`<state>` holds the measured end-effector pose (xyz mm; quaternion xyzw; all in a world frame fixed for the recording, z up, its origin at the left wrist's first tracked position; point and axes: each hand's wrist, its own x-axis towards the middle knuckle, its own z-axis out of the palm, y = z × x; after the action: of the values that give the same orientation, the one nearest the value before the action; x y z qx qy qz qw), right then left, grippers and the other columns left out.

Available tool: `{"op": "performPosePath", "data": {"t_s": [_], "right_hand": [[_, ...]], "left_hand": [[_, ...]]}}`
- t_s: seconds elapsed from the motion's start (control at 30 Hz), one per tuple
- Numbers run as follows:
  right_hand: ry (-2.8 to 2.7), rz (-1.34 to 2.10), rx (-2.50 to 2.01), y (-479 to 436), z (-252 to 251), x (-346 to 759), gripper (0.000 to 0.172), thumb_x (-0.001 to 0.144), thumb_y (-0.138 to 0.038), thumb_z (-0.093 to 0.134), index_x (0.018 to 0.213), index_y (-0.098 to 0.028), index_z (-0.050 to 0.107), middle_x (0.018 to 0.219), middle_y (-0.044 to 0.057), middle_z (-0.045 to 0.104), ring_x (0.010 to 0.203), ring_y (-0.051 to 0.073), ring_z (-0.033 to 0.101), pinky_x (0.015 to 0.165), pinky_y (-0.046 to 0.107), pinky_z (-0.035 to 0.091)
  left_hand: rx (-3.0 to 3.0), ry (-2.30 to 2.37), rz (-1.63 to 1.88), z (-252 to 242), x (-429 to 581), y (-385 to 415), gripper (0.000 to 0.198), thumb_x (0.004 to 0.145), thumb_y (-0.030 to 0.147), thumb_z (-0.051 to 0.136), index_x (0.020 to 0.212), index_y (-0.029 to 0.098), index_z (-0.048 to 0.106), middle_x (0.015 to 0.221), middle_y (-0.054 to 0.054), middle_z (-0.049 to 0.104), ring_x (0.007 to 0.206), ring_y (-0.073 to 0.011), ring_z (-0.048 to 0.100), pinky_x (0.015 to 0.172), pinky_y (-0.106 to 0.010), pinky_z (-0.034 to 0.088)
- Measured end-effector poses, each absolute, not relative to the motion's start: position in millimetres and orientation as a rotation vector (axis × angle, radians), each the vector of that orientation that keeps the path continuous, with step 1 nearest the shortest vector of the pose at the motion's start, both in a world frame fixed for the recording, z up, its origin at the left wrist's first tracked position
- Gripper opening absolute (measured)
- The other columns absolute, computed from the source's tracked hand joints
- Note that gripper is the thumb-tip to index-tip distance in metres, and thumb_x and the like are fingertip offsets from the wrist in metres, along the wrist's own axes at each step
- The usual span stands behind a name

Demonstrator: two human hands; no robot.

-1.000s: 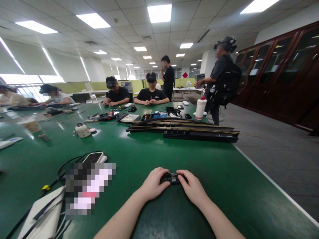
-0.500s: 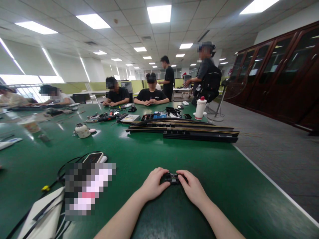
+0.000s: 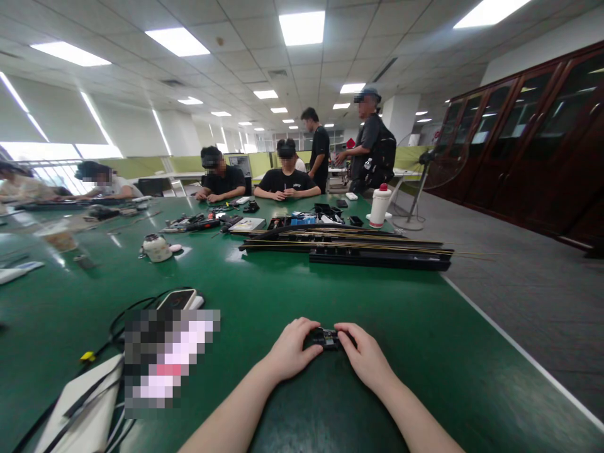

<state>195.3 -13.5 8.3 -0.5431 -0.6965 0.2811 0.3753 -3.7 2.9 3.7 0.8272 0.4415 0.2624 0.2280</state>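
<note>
A small black part point(image 3: 325, 338) lies on the green table point(image 3: 264, 296) right in front of me. My left hand point(image 3: 291, 347) grips its left end with curled fingers. My right hand point(image 3: 364, 357) pinches its right end the same way. Both forearms rest on the table, and the fingers hide most of the part.
A phone point(image 3: 177, 299), black cables point(image 3: 117, 321) and a white device point(image 3: 85, 409) lie at my left. Long black trays with thin rods point(image 3: 368, 250) cross the table's middle. A white bottle point(image 3: 379, 205) and a small white jar point(image 3: 155, 246) stand farther off. Seated people work at the far end; two people stand behind them.
My hands and the black part have stayed still. The standing person with the backpack has walked left and farther away along the aisle.
</note>
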Motion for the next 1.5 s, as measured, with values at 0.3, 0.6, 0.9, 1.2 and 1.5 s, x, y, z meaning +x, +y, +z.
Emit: {"op": "performPosePath", "data": {"t_s": [0.3, 0.6, 0.9, 1.2, 1.5], "right_hand": [[-1.779, 0.718, -1.388, -13.3, 6.7, 196.1, 0.027, 0.085, -0.032, 0.043, 0.097, -0.021, 0.065, 0.102, 0.006, 0.067, 0.098, 0.021, 0.06, 0.089, 0.035, 0.046], [-1.772, 0.725, -1.387, -14.6, 9.4, 195.9, 0.026, 0.085, -0.032, 0.044, 0.097, -0.022, 0.065, 0.102, 0.006, 0.067, 0.098, 0.021, 0.06, 0.089, 0.036, 0.046], [-1.767, 0.724, -1.366, -13.4, 7.4, 196.0, 0.026, 0.085, -0.032, 0.044, 0.097, -0.022, 0.065, 0.102, 0.006, 0.067, 0.098, 0.021, 0.06, 0.09, 0.036, 0.046], [-1.777, 0.729, -1.383, -13.0, 7.0, 196.4, 0.027, 0.085, -0.033, 0.044, 0.097, -0.022, 0.065, 0.102, 0.006, 0.067, 0.099, 0.021, 0.06, 0.09, 0.035, 0.046], [-1.783, 0.732, -1.383, -13.6, 7.8, 196.2, 0.027, 0.085, -0.033, 0.042, 0.097, -0.021, 0.064, 0.102, 0.006, 0.067, 0.098, 0.021, 0.06, 0.089, 0.035, 0.045]], "left_hand": [[2.279, 1.225, 0.706, 2.4, -4.1, 3.4, 0.038, 0.077, 0.024, 0.063, 0.113, 0.02, 0.054, 0.107, -0.007, 0.058, 0.101, -0.0224, 0.052, 0.091, -0.037, 0.042], [2.273, 1.226, 0.708, 2.7, -3.9, 3.4, 0.037, 0.077, 0.024, 0.062, 0.113, 0.021, 0.054, 0.108, -0.006, 0.058, 0.101, -0.0228, 0.052, 0.091, -0.037, 0.042], [2.288, 1.221, 0.709, 0.0, -4.3, 4.3, 0.039, 0.077, 0.024, 0.063, 0.114, 0.021, 0.053, 0.107, -0.006, 0.058, 0.101, -0.0228, 0.052, 0.091, -0.037, 0.042], [2.282, 1.226, 0.706, 2.9, -3.8, 3.4, 0.038, 0.077, 0.024, 0.062, 0.114, 0.021, 0.054, 0.107, -0.006, 0.058, 0.101, -0.0227, 0.052, 0.091, -0.037, 0.042], [2.297, 1.217, 0.73, 1.5, -4.2, 3.6, 0.038, 0.076, 0.023, 0.063, 0.113, 0.02, 0.054, 0.107, -0.006, 0.058, 0.101, -0.0223, 0.052, 0.091, -0.037, 0.042]]}}
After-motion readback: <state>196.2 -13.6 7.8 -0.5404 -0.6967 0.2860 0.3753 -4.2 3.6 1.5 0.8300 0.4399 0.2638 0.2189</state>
